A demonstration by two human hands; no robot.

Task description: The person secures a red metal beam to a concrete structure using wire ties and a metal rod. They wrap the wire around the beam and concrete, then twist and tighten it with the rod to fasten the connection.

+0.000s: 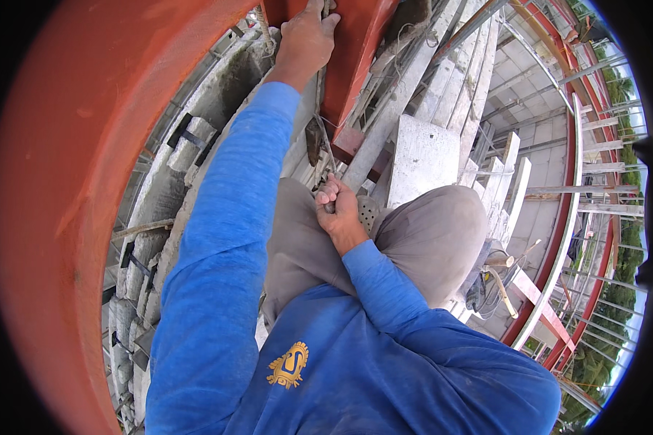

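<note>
My left hand (308,40) reaches far up to a red steel beam (347,65). Its fingers are bent around a small greyish piece at the beam's face, partly cut off by the upper rim, and I cannot make out what it is. Low between my knees, my right hand (335,206) is closed in a fist around the lower end of a thin rod or cord (326,147). That thin piece runs up from the fist along the lower end of the beam. Just beside the fist shows a shoe with holes in it (368,212).
A large red steel surface (58,217) curves along the left, with rough concrete pieces (149,210) beside it. Long dusty planks (450,80) and a pale board (424,159) lie ahead to the right. Further right are a block wall (533,145) and scaffold poles (595,190).
</note>
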